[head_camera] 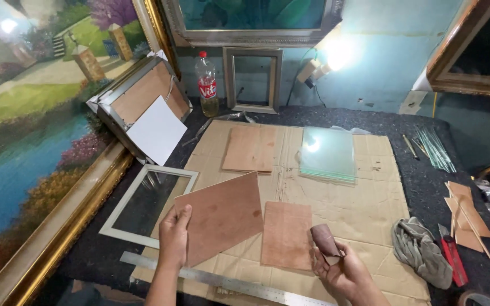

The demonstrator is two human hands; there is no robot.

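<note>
Head view. The landmark is the flattened cardboard sheet (336,209) that covers the middle of the dark worktop (421,187), apparently as a protective pad. At its near-left corner the left hand (174,238) has its grip clamped on the edge of a thin brown backing board (222,215), tilting it up off the cardboard. A second backing board (286,235) lies flat on the cardboard just right of it. At the near edge the right hand (344,272) has its grip closed around a folded piece of sandpaper (325,241), touching that flat board's right edge. Farther back on the cardboard lie a third board (249,148) and stacked glass panes (328,154). Left of the cardboard rests a white picture frame (121,218); along its near edge, a steel ruler (222,281); to its right, a grey rag (423,252).
</note>
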